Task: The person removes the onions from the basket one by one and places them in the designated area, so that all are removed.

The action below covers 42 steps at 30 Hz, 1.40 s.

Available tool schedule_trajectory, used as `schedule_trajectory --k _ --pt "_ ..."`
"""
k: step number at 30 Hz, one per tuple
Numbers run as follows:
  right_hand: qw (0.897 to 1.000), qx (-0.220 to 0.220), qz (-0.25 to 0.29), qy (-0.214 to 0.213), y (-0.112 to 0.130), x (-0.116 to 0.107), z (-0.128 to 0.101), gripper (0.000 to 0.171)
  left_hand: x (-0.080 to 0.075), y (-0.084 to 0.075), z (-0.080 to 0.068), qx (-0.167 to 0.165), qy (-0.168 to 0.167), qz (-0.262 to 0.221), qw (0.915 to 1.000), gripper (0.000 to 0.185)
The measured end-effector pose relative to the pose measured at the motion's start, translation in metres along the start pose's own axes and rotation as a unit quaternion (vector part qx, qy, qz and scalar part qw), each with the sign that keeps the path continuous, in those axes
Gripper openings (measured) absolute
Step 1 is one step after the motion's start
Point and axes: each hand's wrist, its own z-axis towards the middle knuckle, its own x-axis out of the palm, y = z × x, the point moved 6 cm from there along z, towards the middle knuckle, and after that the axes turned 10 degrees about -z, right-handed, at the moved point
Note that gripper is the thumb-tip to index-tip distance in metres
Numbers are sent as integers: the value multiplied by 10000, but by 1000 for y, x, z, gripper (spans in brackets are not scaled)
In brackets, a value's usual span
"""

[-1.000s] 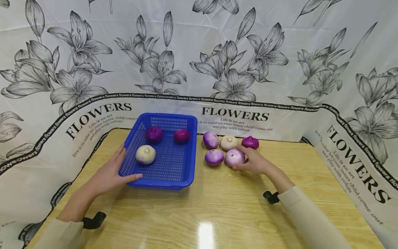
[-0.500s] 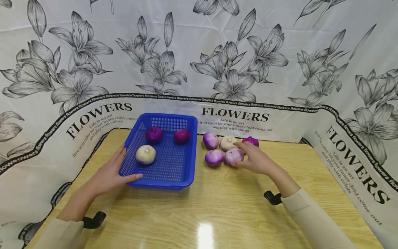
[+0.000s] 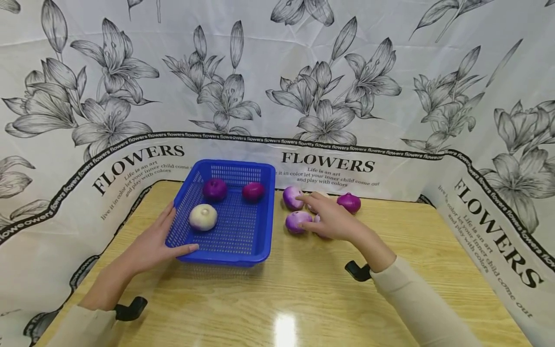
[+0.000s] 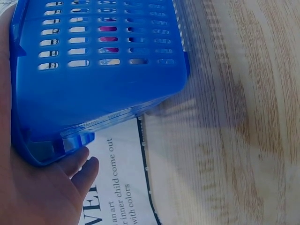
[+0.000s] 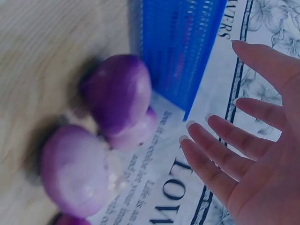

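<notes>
Glare is whitening a patch of the table [image 3: 312,289], while the onions [image 5: 75,171] are blurring in the dimmer right wrist view.

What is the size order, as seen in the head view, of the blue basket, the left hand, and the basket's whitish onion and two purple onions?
Largest to smallest:
1. Blue basket
2. Left hand
3. Whitish onion
4. Left purple onion and right purple onion: too alike to rank.

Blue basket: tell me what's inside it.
The blue basket holds a purple onion at the back left, a magenta onion at the back right and a whitish onion at left, nearer the person. What lies directly beneath them is covered.
</notes>
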Motion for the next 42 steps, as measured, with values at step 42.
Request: schedule_trajectory --k 42 --pt "9768 -916 1227 1499 125 55 186 56 2 4 2 -34 -6 -25 10000 123"
